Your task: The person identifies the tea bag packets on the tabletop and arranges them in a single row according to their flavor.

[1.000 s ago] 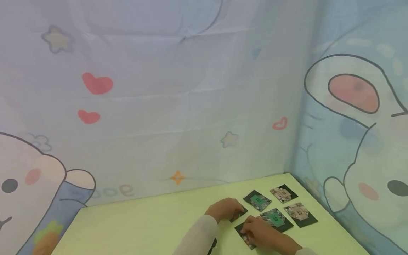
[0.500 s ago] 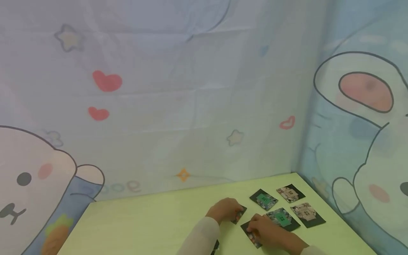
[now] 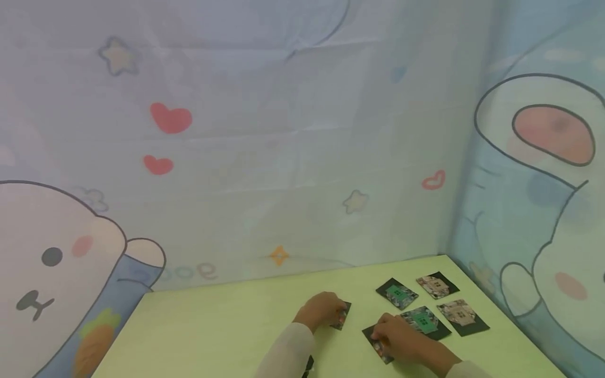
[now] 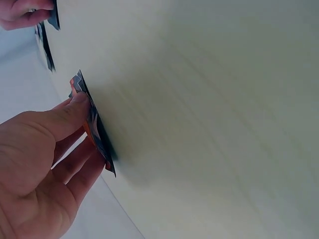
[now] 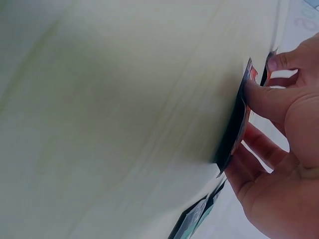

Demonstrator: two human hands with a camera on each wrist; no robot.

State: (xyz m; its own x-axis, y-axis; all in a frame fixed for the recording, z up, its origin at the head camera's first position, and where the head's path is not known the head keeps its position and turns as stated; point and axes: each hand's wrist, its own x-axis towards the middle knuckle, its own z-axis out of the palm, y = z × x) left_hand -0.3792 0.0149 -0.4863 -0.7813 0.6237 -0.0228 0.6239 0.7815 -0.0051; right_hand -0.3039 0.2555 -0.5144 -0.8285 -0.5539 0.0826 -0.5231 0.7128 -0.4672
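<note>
Over table [image 3: 212, 325], hands [image 3: 319, 311] grip packet edges [image 3: 345, 316]; gap between.

- Creased pale cartoon-printed backdrop [image 3: 255, 173]: faint pastel lettering [image 3: 185, 271] just above the tabletop [image 3: 212, 325]; a round "o" can be made out, the whole word cannot be read for certain.

Left hand [image 3: 321, 310] hides part of one packet [image 3: 344, 317]; right hand [image 3: 399, 336] covers part of a second packet [image 3: 379, 350]. Dark object [image 3: 309, 363] by left sleeve [image 3: 285, 350] shows only partly, unidentifiable. Details on green packets [image 3: 397, 293] too small.
</note>
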